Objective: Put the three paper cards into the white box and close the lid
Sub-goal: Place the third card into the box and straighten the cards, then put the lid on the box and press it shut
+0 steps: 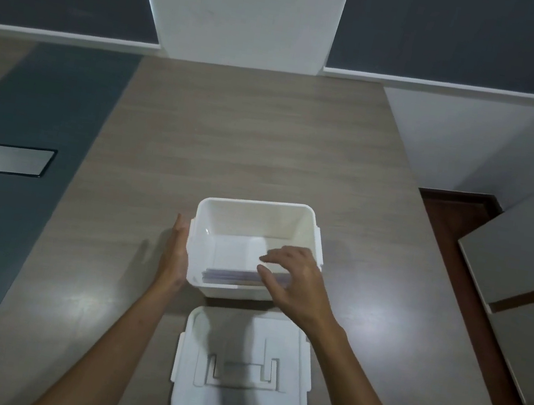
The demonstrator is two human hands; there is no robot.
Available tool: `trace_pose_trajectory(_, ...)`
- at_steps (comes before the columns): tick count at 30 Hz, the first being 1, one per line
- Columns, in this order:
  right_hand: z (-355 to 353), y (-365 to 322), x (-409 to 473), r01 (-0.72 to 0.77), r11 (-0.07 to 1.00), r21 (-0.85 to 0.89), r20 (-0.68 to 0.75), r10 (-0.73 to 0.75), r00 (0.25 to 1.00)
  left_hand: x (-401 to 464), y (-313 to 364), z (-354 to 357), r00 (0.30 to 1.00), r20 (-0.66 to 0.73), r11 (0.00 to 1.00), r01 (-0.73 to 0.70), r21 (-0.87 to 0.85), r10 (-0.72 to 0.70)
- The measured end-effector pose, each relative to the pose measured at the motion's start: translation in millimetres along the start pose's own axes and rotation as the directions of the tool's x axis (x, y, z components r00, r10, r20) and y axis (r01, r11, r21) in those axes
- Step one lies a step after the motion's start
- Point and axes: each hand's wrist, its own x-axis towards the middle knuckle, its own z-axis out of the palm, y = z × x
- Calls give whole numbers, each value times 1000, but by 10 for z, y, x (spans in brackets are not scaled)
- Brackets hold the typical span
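Observation:
A white box (258, 206) stands open on the wooden table. Paper cards (230, 276) lie inside it against the near wall; only their pale edges show, so their number is unclear. My left hand (177, 251) rests flat against the box's left outer side, fingers straight. My right hand (295, 281) hovers over the box's near right corner, fingers spread just above the cards, holding nothing. The white lid (242, 368) lies flat on the table in front of the box, close to my body, handle side up.
The wooden table (251, 137) stretches beyond the box to a white pillar (239, 7). A dark strip with a metal floor plate (5, 157) runs along the left. To the right are dark flooring and a pale cabinet (525, 275).

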Motion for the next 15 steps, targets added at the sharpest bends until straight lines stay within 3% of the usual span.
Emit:
trace_pose_trajectory(4, -30, 130, -292, -43, 998, -56, -329, 22, 944, -364, -215, -130, 987, -158, 991, 37, 126, -17)
trace_pose_trajectory(7, 54, 259, -611, -201, 980, 9, -403, 187, 896, -607, -521, -297, 974, -223, 947, 35, 319, 39)
trace_pose_trajectory(10, 197, 449, -982, -449, 892, -52, -307, 414, 857, -851, -822, -400, 981, -174, 745, 51, 665, 88)
trace_pose_trajectory(12, 302, 574, -1213, -576, 783, -234, -188, 544, 817, -1003, -977, -414, 990, -115, 641, 37, 767, 81)
trace_pose_trajectory(15, 417, 622, -1460, -608, 676, -415, -72, 642, 763, -1163, -1163, -412, 996, -40, 568, -9, 823, 74)
